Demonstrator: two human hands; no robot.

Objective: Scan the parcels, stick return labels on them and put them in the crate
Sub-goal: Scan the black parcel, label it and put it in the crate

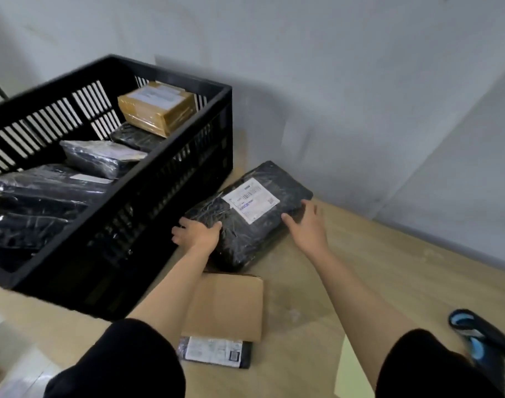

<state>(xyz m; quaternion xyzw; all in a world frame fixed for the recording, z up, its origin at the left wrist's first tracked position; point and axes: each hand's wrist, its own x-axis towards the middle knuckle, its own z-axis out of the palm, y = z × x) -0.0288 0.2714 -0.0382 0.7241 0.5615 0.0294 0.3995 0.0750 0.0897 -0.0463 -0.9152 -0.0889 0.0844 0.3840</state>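
Observation:
A black plastic-wrapped parcel [249,216] with a white label lies on the wooden floor just right of the black crate [165,202]. My left hand [196,232] grips its near left corner. My right hand [305,222] holds its right edge. Inside the crate lie several black wrapped parcels [102,158] and a brown taped box [156,107]. A flat brown cardboard parcel [228,305] and a small black parcel with a white label [214,351] lie on the floor near me.
A grey wall rises behind the crate and along the right side. A black and blue slipper [481,333] lies on the floor at the lower right. My knees in black shorts fill the bottom edge.

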